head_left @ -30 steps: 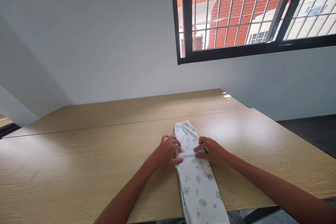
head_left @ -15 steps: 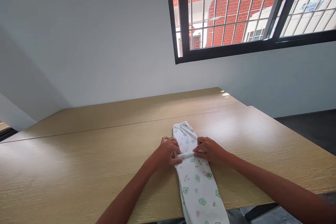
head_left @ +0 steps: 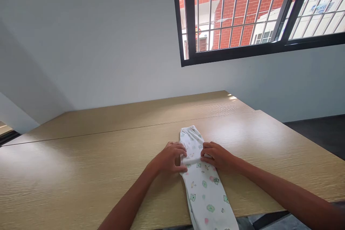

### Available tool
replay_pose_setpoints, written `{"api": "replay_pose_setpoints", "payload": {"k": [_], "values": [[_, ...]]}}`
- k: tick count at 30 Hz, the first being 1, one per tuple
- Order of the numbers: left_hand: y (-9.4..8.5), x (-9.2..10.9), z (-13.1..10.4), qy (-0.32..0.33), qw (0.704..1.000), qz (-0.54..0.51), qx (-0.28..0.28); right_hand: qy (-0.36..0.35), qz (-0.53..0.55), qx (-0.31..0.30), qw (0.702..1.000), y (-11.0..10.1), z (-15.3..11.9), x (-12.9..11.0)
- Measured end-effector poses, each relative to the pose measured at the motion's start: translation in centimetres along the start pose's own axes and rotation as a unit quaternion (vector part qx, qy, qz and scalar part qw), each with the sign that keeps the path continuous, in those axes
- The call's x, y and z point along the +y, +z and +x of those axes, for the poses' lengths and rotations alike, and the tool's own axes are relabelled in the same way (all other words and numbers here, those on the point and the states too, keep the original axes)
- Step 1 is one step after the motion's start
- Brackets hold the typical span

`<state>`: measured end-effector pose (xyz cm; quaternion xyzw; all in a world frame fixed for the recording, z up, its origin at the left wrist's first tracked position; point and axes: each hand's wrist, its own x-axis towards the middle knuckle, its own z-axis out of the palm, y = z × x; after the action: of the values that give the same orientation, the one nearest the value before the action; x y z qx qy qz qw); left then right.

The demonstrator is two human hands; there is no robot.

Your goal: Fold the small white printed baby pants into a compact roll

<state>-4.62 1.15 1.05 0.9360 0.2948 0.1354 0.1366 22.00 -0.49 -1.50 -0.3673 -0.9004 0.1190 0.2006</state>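
Note:
A pair of white children's pants (head_left: 206, 194), printed with green and pink animal and cloud figures, lies lengthwise folded on the table. Its gathered elastic end points away from me, and the near end reaches past the front edge. On the left side of the cloth rests my left hand (head_left: 172, 156), thumb and fingers apart, touching the fabric edge. Opposite it, my right hand (head_left: 217, 155) has its fingers curled and pinched on the right edge of the pants. Between the two hands a slight crease crosses the cloth.
The light wooden tabletop (head_left: 81, 172) has a seam running across it. Behind it stands a plain wall (head_left: 121, 43) with a black-framed barred window (head_left: 234, 52) at the upper right. Dark floor (head_left: 318, 129) shows beyond the right edge.
My left thumb and fingers have spread further apart on the cloth. The raised ridge between my hands is flatter. The camera view has shifted slightly.

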Motion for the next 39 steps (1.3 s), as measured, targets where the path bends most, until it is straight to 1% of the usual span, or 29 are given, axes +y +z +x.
{"api": "replay_pose_setpoints", "payload": {"k": [8,13,18,23,26,28,31,34,36,39], "values": [[0.6,0.0,0.6,0.0,0.999,0.03,-0.015,-0.002,-0.01,0.003,1.0,0.0,0.0,0.3],[1.0,0.1,0.7,0.004,0.999,0.046,-0.006,0.008,-0.002,0.002,1.0,-0.4,-0.3,0.2],[1.3,0.1,0.6,-0.014,0.999,0.05,-0.004,0.008,0.009,0.001,1.0,-0.6,-0.7,0.4],[1.6,0.0,0.5,-0.029,0.999,0.041,0.019,-0.003,0.019,0.024,1.0,-0.6,-0.7,0.6],[1.5,0.1,0.5,-0.018,0.999,0.033,0.031,-0.008,0.027,0.042,0.999,-0.8,-0.6,0.5],[1.0,0.2,0.4,0.001,0.999,0.021,0.03,-0.015,0.028,0.048,0.998,-1.0,-0.5,0.3],[0.0,0.2,0.2,0.028,1.0,-0.012,0.006,-0.018,0.032,0.039,0.999,-1.2,-0.4,0.2],[-0.5,-0.3,0.0,0.033,0.999,-0.029,-0.017,-0.012,0.039,0.025,0.999,-1.1,-0.4,0.2],[-0.2,-0.8,0.0,0.033,0.999,-0.017,-0.015,-0.01,0.039,0.019,0.999,-1.0,-0.4,0.3],[0.7,-1.4,0.3,0.027,1.0,0.006,0.01,-0.012,0.037,0.017,0.999,-0.8,-0.4,0.5]]}}
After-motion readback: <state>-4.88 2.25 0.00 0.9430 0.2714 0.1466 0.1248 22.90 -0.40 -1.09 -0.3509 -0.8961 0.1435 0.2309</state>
